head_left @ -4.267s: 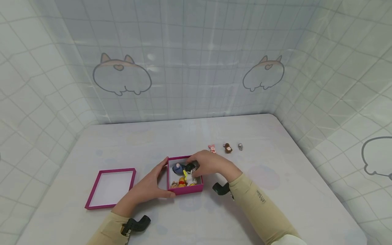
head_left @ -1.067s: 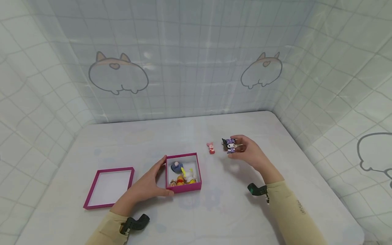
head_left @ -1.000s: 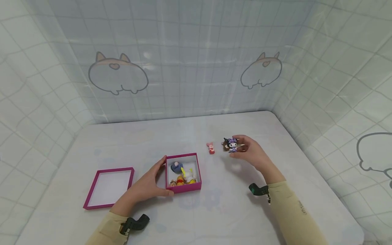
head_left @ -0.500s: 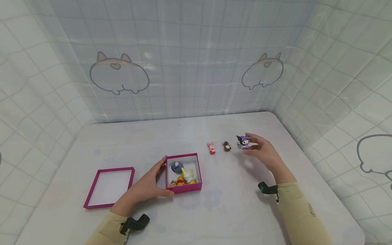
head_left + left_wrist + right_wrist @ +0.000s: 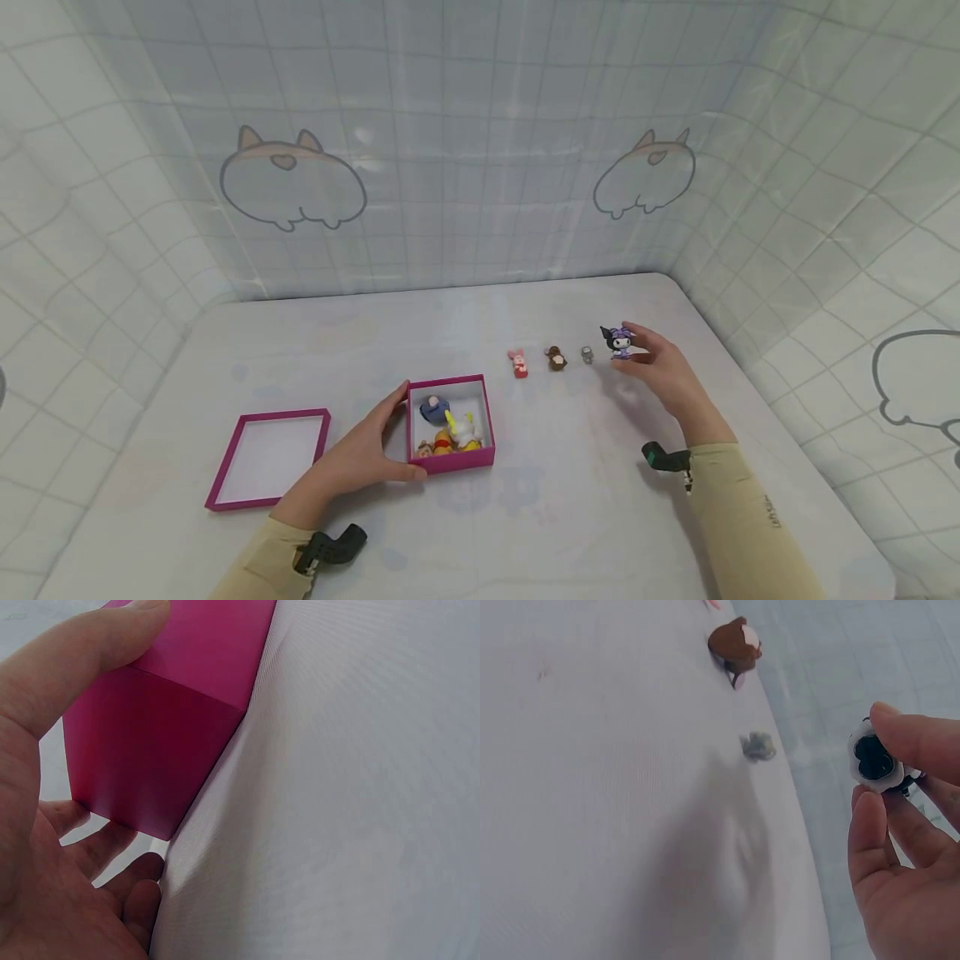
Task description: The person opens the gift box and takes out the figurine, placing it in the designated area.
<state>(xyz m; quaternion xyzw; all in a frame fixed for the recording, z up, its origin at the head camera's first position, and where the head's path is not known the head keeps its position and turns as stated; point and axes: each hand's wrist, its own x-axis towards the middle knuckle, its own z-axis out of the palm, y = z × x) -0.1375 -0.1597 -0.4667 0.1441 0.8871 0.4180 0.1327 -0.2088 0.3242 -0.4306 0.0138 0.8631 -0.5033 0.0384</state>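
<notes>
My right hand (image 5: 663, 371) pinches a figurine (image 5: 619, 342) with a black hood, white face and purple outfit, held above the table at the right end of a row of figurines. The right wrist view shows its round white-and-black underside between thumb and fingertips. My left hand (image 5: 363, 454) grips the left side of a magenta open box (image 5: 453, 461), thumb on the front wall and fingers at the back corner. Inside lie a blue figurine (image 5: 434, 409), a white-and-yellow one (image 5: 465, 431), an orange one in red (image 5: 442, 442) and a small brown-tan one (image 5: 424, 450).
Left of the box lies a magenta-rimmed lid (image 5: 273, 458), white inside up. A pink-and-red figurine (image 5: 518, 363), a brown one (image 5: 556, 358) and a small grey one (image 5: 587, 355) form a row on the white table. Tiled-pattern curtains (image 5: 480, 150) enclose the back and sides.
My right hand has taken the black-and-purple figurine out of the box and carried it right, past the brown and grey ones. My left hand stays on the box.
</notes>
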